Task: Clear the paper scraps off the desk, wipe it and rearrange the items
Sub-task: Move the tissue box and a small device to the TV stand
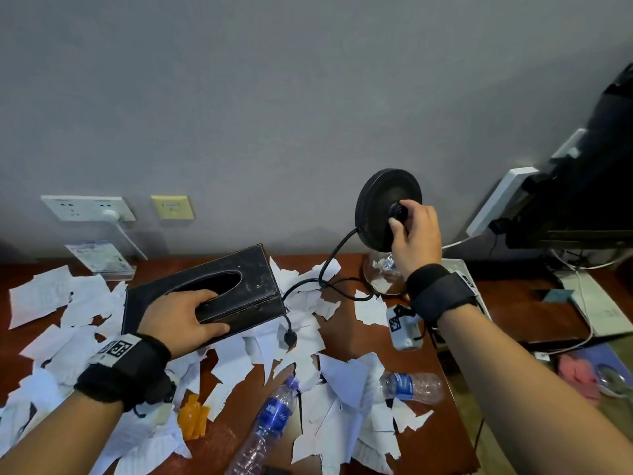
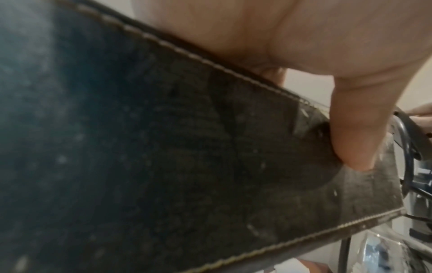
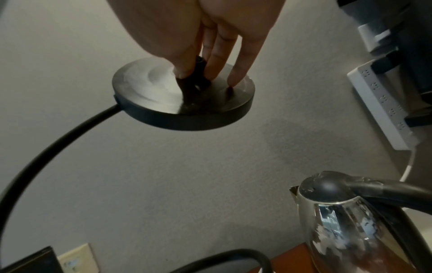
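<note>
Torn paper scraps point(image 1: 236, 365) cover the brown desk point(image 1: 342, 337). The left grip point(image 1: 178, 320) curls round the black tissue box point(image 1: 260, 286), tilted over them, fingers point(image 1: 205, 297) in its slot. The right grip point(image 1: 416, 234) pinches the knob point(image 1: 399, 210) of the kettle base point(image 1: 373, 207), held up by the wall point(image 1: 274, 97).

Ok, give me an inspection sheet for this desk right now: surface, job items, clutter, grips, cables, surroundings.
Surface: wooden desk, mostly under paper.
Job's things: paper scraps strewn everywhere; tissue box tilted; kettle base in the air; kettle standing.
Clutter: two plastic bottles lying flat; orange wrapper.
Grips: left grip holds the tissue box; right grip holds the kettle base.
Cables: base cord hangs to desk, plug loose.
Surroundings: wall sockets, power strip.
</note>
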